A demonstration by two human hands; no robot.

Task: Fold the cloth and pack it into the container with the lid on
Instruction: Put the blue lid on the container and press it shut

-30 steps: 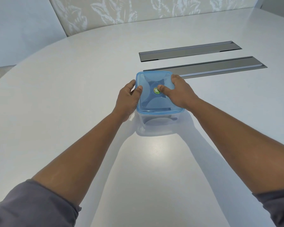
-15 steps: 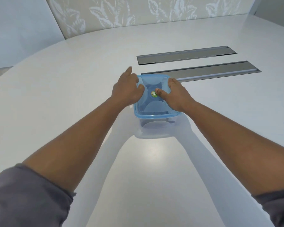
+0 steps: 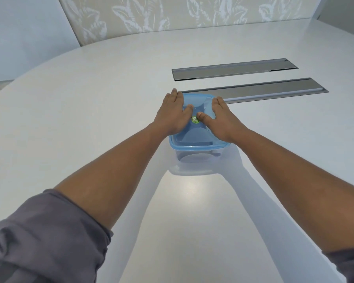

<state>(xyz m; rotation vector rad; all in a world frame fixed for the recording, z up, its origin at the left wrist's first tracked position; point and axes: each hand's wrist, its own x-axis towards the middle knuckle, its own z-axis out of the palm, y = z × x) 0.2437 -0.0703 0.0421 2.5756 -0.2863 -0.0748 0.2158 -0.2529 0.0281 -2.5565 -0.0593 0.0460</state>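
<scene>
the container (image 3: 196,158) stands upright on the white table (image 3: 90,123), a little right of the picture's middle, with its blue lid (image 3: 194,137) on top and facing up. its outline is close to square, so no long axis can be told; its near edge runs from 9 to 3 o'clock, roughly parallel to the two grey metal slots (image 3: 253,90) set into the table beyond it at 12 to 1 o'clock. a dark mass shows through the clear wall, which may be the cloth (image 3: 194,157), though its folds cannot be made out.

both hands lie flat on the lid, fingers pointing to 12 o'clock. the left hand (image 3: 173,115) covers the lid's 9 to 11 o'clock side, its fingers stretched and close together. the right hand (image 3: 223,119) covers the 1 to 3 o'clock side, likewise spread flat. the thumbs point inward and nearly meet beside a small green sticker (image 3: 195,120) at the lid's centre. neither hand grasps anything; the palms rest on the lid. grey sleeves (image 3: 39,237) are pushed up both forearms.
</scene>
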